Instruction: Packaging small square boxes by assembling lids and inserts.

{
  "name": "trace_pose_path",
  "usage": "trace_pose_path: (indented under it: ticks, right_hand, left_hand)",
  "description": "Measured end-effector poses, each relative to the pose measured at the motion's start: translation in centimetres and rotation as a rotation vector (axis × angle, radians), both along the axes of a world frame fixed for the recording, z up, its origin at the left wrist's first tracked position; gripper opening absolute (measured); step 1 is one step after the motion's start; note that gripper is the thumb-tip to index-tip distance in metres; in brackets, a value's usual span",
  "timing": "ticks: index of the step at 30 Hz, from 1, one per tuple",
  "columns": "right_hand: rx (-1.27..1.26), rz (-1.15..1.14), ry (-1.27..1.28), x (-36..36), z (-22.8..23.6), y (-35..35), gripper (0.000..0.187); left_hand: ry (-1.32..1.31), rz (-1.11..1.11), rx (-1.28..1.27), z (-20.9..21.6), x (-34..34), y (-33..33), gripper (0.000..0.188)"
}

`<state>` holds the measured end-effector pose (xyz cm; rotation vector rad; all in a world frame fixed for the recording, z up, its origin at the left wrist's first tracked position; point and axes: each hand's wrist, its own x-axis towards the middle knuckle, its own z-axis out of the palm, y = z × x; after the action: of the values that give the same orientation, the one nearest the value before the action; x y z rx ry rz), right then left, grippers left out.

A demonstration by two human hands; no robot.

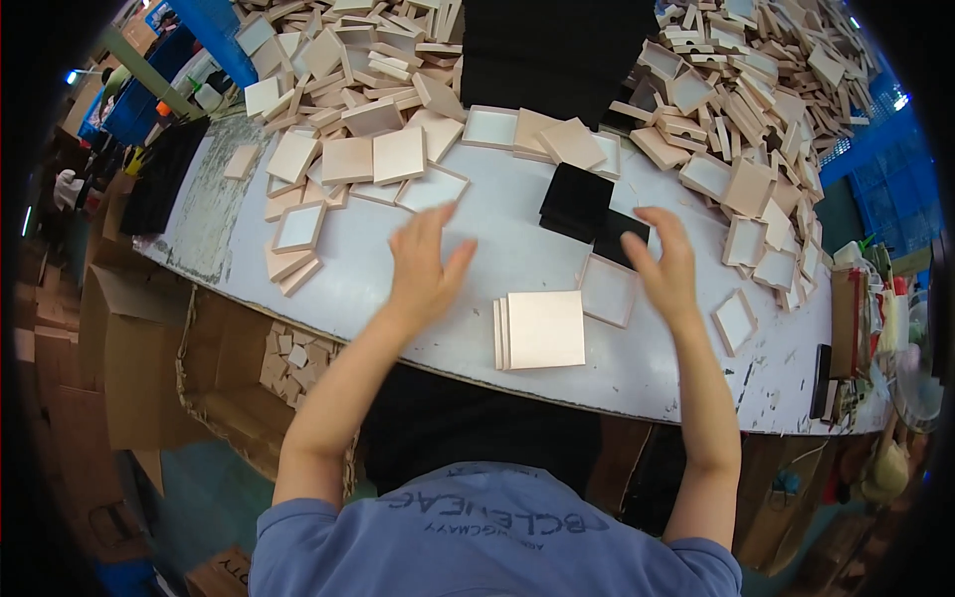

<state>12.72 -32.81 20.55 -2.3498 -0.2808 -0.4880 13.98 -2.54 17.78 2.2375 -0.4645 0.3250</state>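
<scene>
My left hand [426, 261] hovers over the table left of the middle, fingers apart, holding nothing. Across from it my right hand [665, 261] is spread beside a black square pad [625, 237]; whether its fingertips touch the pad I cannot tell. A thicker stack of black square pads [577, 199] lies just left of that pad, partly over it. Below the pads sits an open shallow box tray [608, 289] with a pale inside. Nearer me, between my forearms, is a small stack of cream square box pieces [545, 329].
Heaps of cream box pieces cover the table's far left [348, 60] and far right [756, 119]. Black material [557, 60] stands between them. A lone tray [734, 321] lies at the right. A cardboard carton [224, 368] holding small pieces stands below the table's left edge.
</scene>
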Motion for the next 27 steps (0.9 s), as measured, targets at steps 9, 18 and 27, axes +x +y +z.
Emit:
trace_pose_path:
  ticks: [9, 18, 27]
  right_hand:
    - [-0.5, -0.124, 0.372, 3.7, -2.2, -2.6, 0.054]
    - [-0.422, -0.174, -0.018, 1.6, -2.1, -2.6, 0.016]
    - [-0.198, 0.014, -0.436, -6.4, 3.2, 3.1, 0.011]
  left_hand:
    - [-0.172, 0.052, 0.177, -0.4, 1.1, 0.7, 0.017]
    - [-0.109, -0.437, 0.185, 3.6, -8.4, -3.6, 0.02]
    - [-0.014, -0.525, 0.017, 1.8, -6.9, -3.5, 0.052]
